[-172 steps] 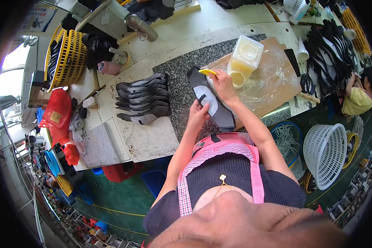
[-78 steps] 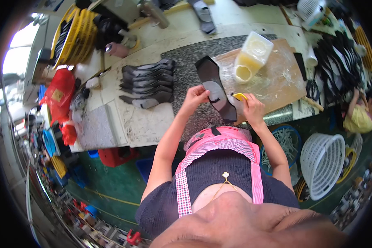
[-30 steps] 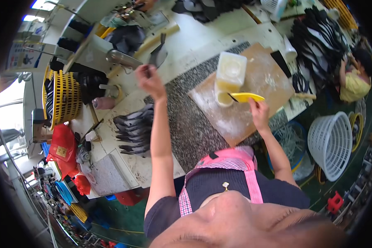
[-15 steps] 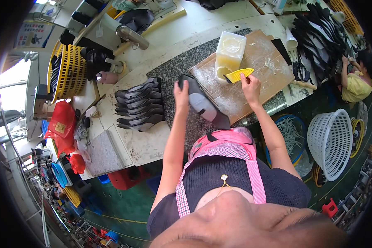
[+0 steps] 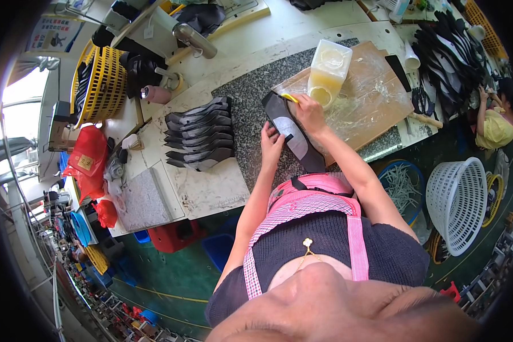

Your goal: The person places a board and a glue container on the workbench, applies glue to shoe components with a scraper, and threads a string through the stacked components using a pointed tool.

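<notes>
A dark grey, shoe-upper-like fabric piece [image 5: 310,155] with a light grey patch lies slantwise on the speckled stone slab [image 5: 248,85], along the left edge of a glue-smeared brown board [image 5: 376,94]. At the piece's left edge, by a small black tab, my left hand [image 5: 272,146] grips it with bent fingers. My right hand [image 5: 310,115] is closed round a yellow spreader [image 5: 289,97], its blade low over the upper end of the piece and mostly hidden. Beside that hand, a translucent square jug [image 5: 332,61] of pale yellow glue lies tilted on the board.
Several similar dark pieces [image 5: 202,134] lie overlapping on the table at left. Scissors [image 5: 423,102] and a heap of black pieces [image 5: 444,57] are at right, near another person [image 5: 496,117]. A white basket [image 5: 456,205] stands below the table's right side.
My right hand has brought the spreader left from the jug's mouth to the fabric piece. My left hand has slid from the piece's upper end down its left edge.
</notes>
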